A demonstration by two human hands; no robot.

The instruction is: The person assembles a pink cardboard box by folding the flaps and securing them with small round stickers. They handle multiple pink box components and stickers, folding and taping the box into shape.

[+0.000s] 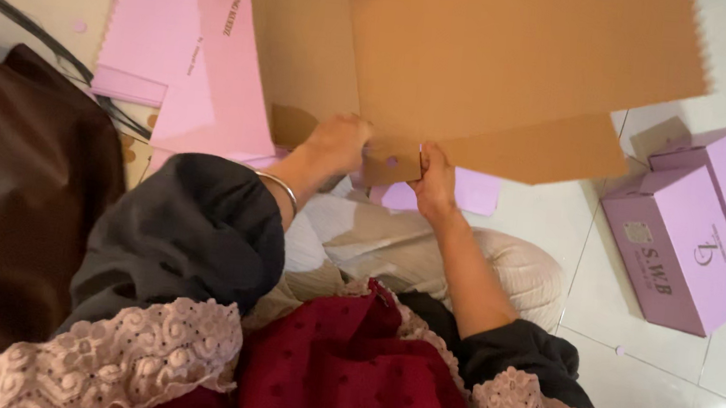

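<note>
White tiled floor [632, 363]; two closed lilac boxes [697, 236] rest there at right, contents unseen; a flat cardboard sheet [501, 58] lies ahead, its lower flap [393, 164] pinched by the left hand [338, 142] and right hand [434, 182], fingers closed on it.

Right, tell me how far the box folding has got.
Done: two assembled pink boxes sit closed on the tiled floor at the right. In hand: a flat cardboard blank, brown inside and pink outside, lies open, with the left hand and right hand pinching a small flap at its near edge. Left: its walls are not up, and another pink sheet lies flat at the upper left.
</note>
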